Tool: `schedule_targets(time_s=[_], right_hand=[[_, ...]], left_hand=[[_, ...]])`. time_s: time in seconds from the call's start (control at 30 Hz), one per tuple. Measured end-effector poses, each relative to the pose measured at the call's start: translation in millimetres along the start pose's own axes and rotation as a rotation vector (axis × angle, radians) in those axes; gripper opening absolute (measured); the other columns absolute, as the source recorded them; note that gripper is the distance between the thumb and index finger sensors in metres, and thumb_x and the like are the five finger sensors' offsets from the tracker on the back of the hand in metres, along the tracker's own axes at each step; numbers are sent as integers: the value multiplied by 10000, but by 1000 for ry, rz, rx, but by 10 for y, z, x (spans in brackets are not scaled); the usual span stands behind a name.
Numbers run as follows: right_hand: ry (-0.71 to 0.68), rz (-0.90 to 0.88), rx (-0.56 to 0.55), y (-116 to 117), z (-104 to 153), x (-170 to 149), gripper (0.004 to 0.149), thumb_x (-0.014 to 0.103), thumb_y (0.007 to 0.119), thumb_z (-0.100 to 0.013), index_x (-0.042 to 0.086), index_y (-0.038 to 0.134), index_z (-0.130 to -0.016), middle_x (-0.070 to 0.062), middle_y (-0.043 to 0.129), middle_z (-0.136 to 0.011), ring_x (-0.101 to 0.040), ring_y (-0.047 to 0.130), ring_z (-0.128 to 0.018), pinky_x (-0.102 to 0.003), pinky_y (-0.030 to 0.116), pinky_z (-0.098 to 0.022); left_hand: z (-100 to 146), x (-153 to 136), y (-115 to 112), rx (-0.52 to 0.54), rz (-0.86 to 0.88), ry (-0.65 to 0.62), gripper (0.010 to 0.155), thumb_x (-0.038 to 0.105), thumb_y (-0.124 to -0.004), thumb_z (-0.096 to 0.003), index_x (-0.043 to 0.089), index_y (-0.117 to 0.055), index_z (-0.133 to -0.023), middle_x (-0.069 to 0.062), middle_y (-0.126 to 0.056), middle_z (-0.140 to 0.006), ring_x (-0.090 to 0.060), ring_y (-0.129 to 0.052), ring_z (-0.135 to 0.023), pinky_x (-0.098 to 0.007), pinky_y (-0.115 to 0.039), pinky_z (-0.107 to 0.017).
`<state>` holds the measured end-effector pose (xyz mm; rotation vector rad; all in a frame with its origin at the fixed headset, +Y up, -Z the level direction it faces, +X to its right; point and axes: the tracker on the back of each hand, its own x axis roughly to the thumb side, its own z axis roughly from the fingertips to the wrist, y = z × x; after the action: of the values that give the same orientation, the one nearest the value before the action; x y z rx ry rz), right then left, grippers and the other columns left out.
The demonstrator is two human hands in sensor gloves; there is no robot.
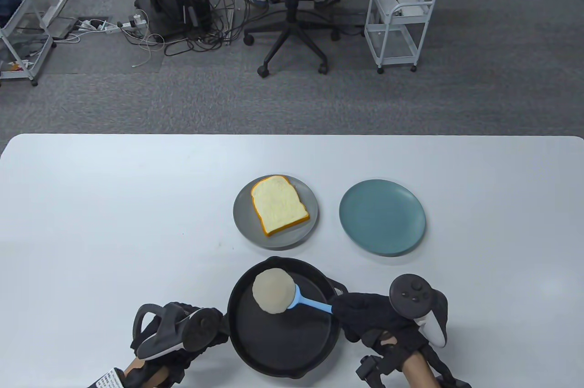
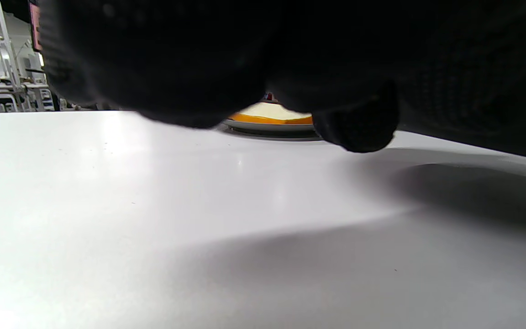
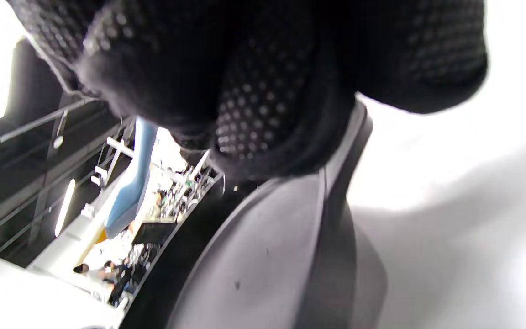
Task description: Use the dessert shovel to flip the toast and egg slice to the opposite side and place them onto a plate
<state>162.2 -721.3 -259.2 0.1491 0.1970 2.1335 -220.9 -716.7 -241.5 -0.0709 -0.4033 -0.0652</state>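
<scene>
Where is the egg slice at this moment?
In the table view the egg slice rides on the blue dessert shovel over the far left part of the black pan, just below the toast.

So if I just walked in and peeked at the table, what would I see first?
Probably the big black pan at the near edge, where the right hand holds a blue dessert shovel with a pale round egg slice riding on it. Just beyond sits a slice of toast on a grey plate, with a bare blue plate to its right.
</scene>
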Motion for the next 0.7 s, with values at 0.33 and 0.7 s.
schedule_targets(time_s=[0.33, 0.7], right_hand=[[105, -99, -259, -456, 40, -223, 496, 503, 840, -403, 168, 978, -742, 113, 1060, -325, -161, 1085, -297, -377, 894, -264], [350, -3, -491, -808, -142, -431, 508, 485, 808, -427, 156, 939, -792, 104, 1054, -387, -175, 1080, -358, -387, 886, -304]], left_hand=[[6, 24, 14, -19, 2, -17, 467, 628, -843, -281, 336, -989, -615, 142, -994, -179, -162, -1013, -121, -409, -894, -370], [35, -19, 103, 17, 31, -5, 469, 629, -842, -282, 336, -990, -616, 141, -995, -181, -163, -1014, -123, -409, -894, -371]])
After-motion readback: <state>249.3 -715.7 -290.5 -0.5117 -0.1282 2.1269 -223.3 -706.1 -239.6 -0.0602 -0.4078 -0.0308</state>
